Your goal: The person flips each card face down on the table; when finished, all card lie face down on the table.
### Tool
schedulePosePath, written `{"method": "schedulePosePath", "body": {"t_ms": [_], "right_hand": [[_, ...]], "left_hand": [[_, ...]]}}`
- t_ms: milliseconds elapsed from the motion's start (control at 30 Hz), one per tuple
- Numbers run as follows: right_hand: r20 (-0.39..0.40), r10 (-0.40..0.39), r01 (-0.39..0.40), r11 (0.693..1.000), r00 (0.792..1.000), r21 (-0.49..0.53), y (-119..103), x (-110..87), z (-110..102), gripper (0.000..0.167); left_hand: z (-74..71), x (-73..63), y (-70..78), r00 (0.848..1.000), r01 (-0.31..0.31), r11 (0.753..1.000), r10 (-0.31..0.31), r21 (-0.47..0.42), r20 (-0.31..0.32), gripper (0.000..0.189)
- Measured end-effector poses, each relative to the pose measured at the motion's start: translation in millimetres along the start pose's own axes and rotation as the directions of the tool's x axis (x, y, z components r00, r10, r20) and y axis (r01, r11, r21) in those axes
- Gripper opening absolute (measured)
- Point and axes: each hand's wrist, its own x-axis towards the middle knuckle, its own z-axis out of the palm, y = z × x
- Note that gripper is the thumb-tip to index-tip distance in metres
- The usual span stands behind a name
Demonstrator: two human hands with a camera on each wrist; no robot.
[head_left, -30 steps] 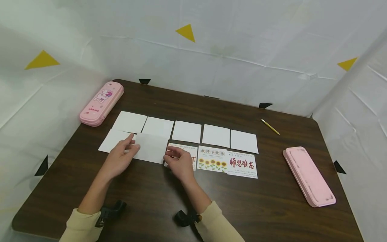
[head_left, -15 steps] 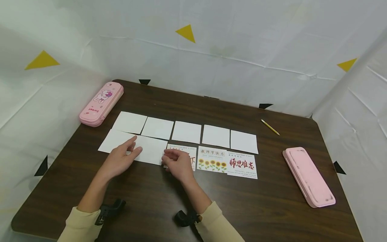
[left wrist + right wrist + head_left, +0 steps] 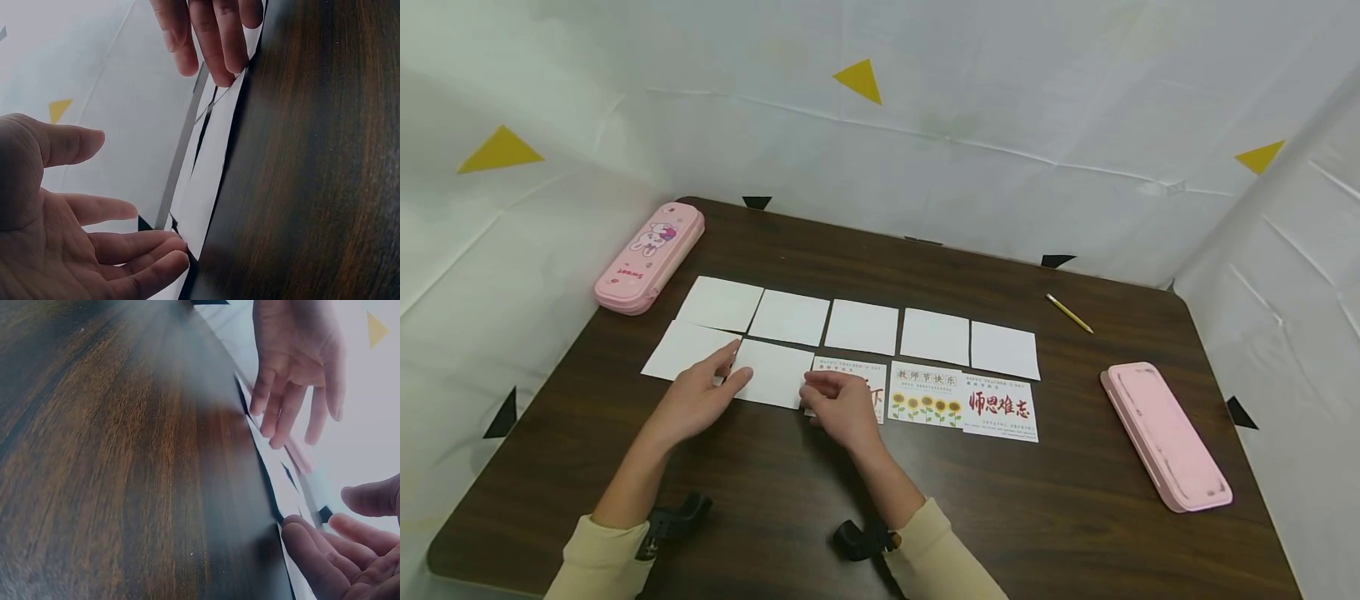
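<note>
A blank white card lies flat in the front row on the table, between my two hands. My left hand is at its left edge, thumb apart from the fingers. At the right edge is my right hand, which partly covers a card with red characters. In the left wrist view the left fingertips reach the card's edge, and the thumb stands away from it. Another blank card lies to the left. To the right are a sunflower card and a second card with red characters.
Several blank white cards form a back row. A pink pencil case with a rabbit stands at the back left, a plain pink case at the right. A yellow pencil lies behind it. White sheeting encloses the dark table.
The blank card between my hands was raised a second ago; it has come down flat into the front row, and my hands have let go. Both hands have hardly moved since.
</note>
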Motion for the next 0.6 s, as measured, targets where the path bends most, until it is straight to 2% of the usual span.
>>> {"method": "schedulePosePath", "body": {"t_ms": [200,333,467,533,600], "right_hand": [[-0.004,0.006,-0.006,1.000,1.000,0.026,0.4,0.0,-4.7,0.027],[-0.016,0.015,-0.014,0.996,1.000,0.088,1.1,-1.8,-22.3,0.028],[-0.038,0.031,-0.028,0.996,0.999,0.087,-13.7,-13.3,-47.4,0.028],[-0.057,0.032,-0.029,0.998,0.998,0.053,-24.9,-22.1,-59.0,0.027],[-0.079,0.036,-0.034,0.999,0.996,0.023,-24.3,-24.8,-69.9,0.026]], "left_hand": [[2.3,-2.1,2.4,0.999,-0.020,0.999,0.019,-0.034,-0.032,0.062],[10.2,-6.6,10.9,0.997,-0.069,0.993,0.067,-0.096,-0.032,0.058],[21.8,-10.4,20.6,0.993,-0.104,0.980,0.110,-0.172,0.029,0.054],[27.6,-10.4,25.6,0.990,-0.100,0.973,0.117,-0.208,0.072,0.053],[33.0,-9.1,30.3,0.986,-0.085,0.967,0.116,-0.239,0.117,0.053]]}}
